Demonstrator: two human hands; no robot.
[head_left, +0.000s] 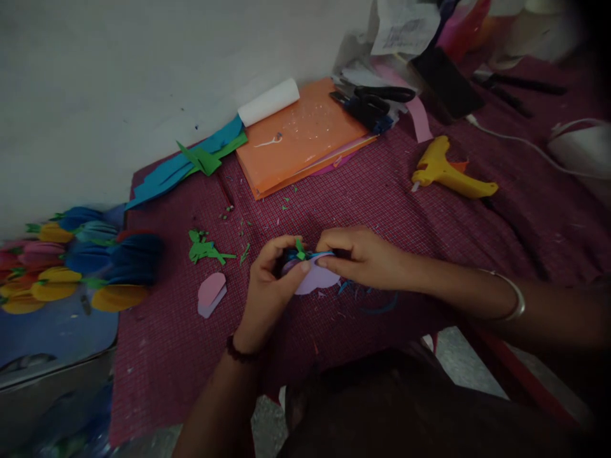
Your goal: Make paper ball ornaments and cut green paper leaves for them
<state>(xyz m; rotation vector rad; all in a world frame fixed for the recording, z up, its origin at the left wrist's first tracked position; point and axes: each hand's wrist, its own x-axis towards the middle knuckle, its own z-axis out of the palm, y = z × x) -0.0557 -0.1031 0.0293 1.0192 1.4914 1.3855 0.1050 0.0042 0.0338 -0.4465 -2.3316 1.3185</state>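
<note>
Between my two hands is a paper pumpkin with lilac paper on the near side, blue layers behind and a small green stem piece on top. My left hand pinches its left side, thumb on the lilac face. On the other side my right hand grips the upper right edge with thumb and fingers. Left of my hands lie green paper scraps and a small stack of pink and lilac cut pieces. Thin blue paper trimmings are scattered beneath my right hand.
A yellow glue gun rests at right. Orange sheets bear a white roll and dark-handled scissors. Blue strips lie along the wall. Finished colourful paper pumpkins sit at left. A phone is behind, cable attached.
</note>
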